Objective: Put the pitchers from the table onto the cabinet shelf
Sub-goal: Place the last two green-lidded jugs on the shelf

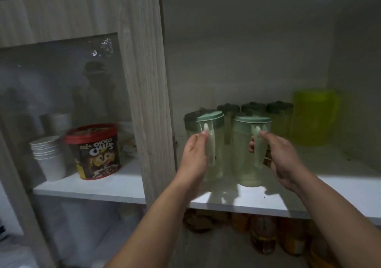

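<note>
Head view: two hands' fingers (268,137) each grip one of two light-lidded pitchers (212,144); four dark-lidded behind (253,108).

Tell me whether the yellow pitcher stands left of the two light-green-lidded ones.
No, the yellow pitcher stands at the far right of the shelf, beyond both light-green-lidded pitchers.

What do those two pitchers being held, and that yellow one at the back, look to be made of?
Left pitcher and right pitcher: probably translucent pale-green plastic; the shelf shows faintly through, lids matte and opaque. Yellow pitcher: likely tinted see-through plastic, blurry here.
</note>
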